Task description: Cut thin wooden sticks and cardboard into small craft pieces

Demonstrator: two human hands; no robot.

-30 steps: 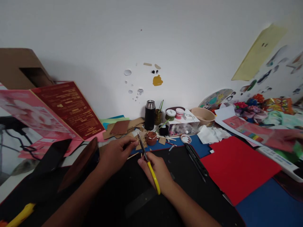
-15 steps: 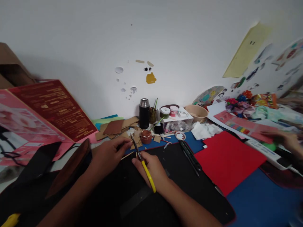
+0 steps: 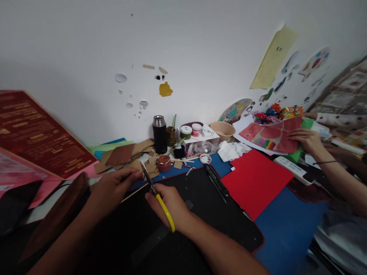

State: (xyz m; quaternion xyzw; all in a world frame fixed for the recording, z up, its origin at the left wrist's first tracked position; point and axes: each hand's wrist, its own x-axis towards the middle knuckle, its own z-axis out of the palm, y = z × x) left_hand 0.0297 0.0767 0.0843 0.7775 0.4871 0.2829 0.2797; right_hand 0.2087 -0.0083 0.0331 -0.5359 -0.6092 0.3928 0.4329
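Note:
My right hand (image 3: 166,204) is closed round yellow-handled scissors (image 3: 156,194), whose dark blades point up and away over a black mat (image 3: 200,225). Just left of the blades, my left hand (image 3: 113,189) pinches a thin wooden stick (image 3: 134,192) that runs under the blades. Brown cardboard scraps (image 3: 126,156) lie just beyond both hands.
A black flask (image 3: 159,134), paint pots, a brush jar and a tan bowl (image 3: 222,130) stand by the wall. A red sheet (image 3: 256,179) lies to the right on blue. Another person's hand (image 3: 305,139) rests on coloured paper at far right. A red board leans at left.
The view has swung to the right, so everything sits further left in the picture. Another person's arm has come into sight at right. My hands keep their grip on scissors and stick.

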